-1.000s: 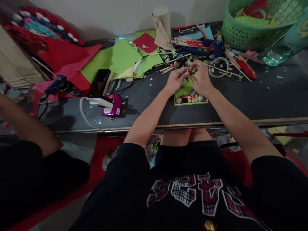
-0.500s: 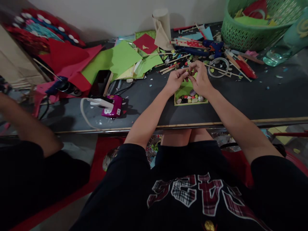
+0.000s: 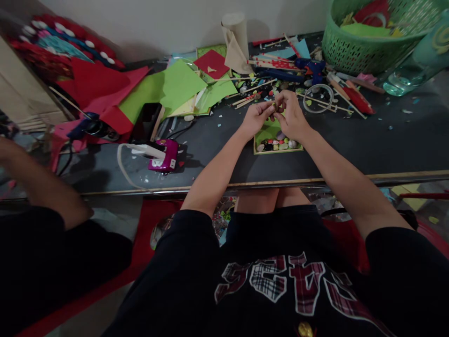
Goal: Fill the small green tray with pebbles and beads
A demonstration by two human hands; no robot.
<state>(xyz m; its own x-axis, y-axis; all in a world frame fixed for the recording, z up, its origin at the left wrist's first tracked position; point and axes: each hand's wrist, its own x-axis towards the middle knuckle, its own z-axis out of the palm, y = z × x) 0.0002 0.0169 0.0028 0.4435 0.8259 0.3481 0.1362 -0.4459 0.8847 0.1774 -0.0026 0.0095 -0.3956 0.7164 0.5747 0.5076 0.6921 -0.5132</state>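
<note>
Above a small green tray point(image 3: 278, 151), my left hand point(image 3: 257, 118) and my right hand point(image 3: 292, 114) meet with fingertips pinched together. Between them is a small dark piece, too small to make out well; both hands seem to grip it. Inside the tray, along its near edge, lies a row of small coloured stones point(image 3: 283, 146), red, white, black and green. A purple stone point(image 3: 280, 135) sits just behind that row. The back part of the tray is hidden under my hands.
Behind my hands lie sticks, pebbles and a blue glue gun point(image 3: 310, 65). A tape ring point(image 3: 318, 98) is near my right hand. Left are green felt point(image 3: 180, 84) and a purple power adapter point(image 3: 170, 154). Another person's arm point(image 3: 45, 187) is at far left.
My fingers have shifted very slightly around the small dark piece. The tray and the things about it look the same.
</note>
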